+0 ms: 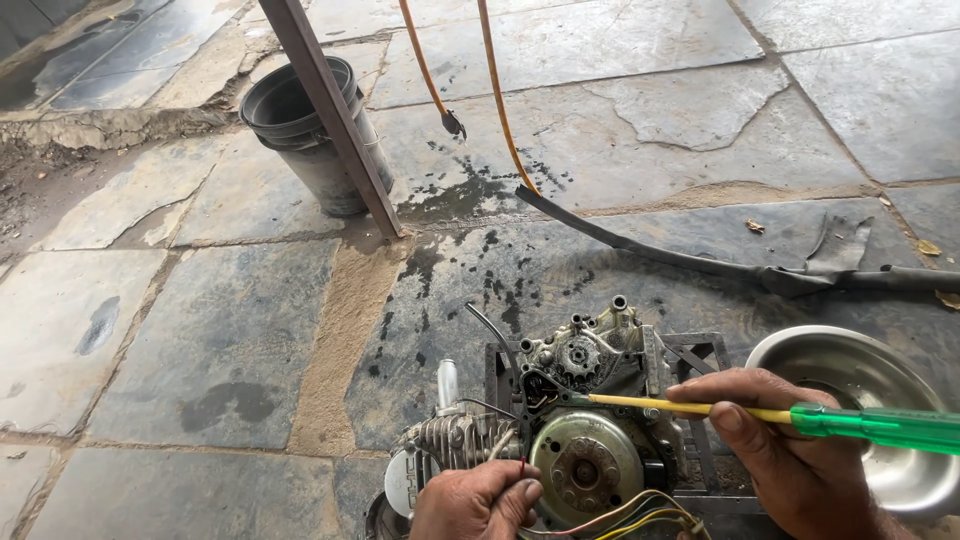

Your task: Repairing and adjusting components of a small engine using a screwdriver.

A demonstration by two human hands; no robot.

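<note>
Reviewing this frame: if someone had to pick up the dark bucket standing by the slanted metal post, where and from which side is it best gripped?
Probably by the rim of the bucket, on the open left side. It stands upright with its mouth open, so the rim edge is exposed there. The slanted metal post crosses its right side and blocks that approach. No handle can be made out.

Oil-stained stone slab floor (200, 330), daylit, with a grey bucket (310, 130).

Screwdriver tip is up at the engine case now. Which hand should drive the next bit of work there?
Probably the right hand: it grips the green-handled screwdriver, tip at the engine case above the round flywheel. The left hand sits low by the finned cylinder, pinching a thin wire, better placed for steadying.
</note>
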